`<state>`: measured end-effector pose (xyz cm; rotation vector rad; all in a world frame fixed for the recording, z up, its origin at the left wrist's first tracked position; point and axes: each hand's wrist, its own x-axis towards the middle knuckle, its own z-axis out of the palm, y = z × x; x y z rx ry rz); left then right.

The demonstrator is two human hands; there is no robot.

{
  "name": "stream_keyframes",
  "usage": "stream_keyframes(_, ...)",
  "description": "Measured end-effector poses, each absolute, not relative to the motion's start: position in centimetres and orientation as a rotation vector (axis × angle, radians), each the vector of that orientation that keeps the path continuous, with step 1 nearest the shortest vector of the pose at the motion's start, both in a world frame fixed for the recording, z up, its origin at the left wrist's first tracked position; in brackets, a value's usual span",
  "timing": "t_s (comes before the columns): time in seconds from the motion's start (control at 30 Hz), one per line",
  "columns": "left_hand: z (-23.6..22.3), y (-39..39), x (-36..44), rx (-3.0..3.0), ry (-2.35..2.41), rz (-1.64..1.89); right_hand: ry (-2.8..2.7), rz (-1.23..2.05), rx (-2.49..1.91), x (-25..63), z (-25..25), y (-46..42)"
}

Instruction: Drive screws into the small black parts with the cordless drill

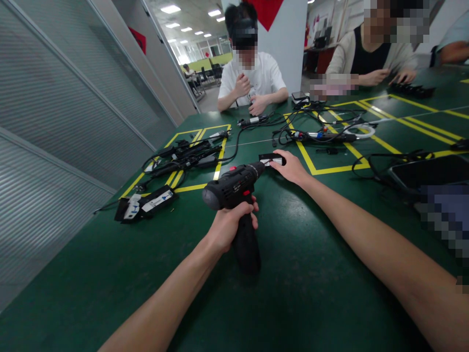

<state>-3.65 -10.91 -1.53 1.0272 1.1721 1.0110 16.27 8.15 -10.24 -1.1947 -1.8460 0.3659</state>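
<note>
My left hand point(231, 222) is wrapped round the grip of a black cordless drill point(234, 188). The drill's chuck points away from me and to the right, and its thin bit reaches the small black box with a white label point(266, 159). My right hand point(292, 167) holds that box by its right end, thumb on the near side. Whether the bit touches a screw there cannot be made out. The lower end of the drill hangs toward the table in front of me.
Black cables and tools point(194, 154) lie in a yellow-taped area at left, near black parts with white labels point(157, 200). More cables and a soldering-iron-like tool point(322, 136) lie at right. A dark flat device point(432, 173) is far right. Two people sit opposite.
</note>
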Motion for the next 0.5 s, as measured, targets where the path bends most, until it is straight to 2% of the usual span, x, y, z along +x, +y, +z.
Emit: stream_keyframes(0.5,-1.52,-10.84,-3.62,1.026,1.17,1.001,-1.878,0.345,-1.181,16.41,-10.42,8.33)
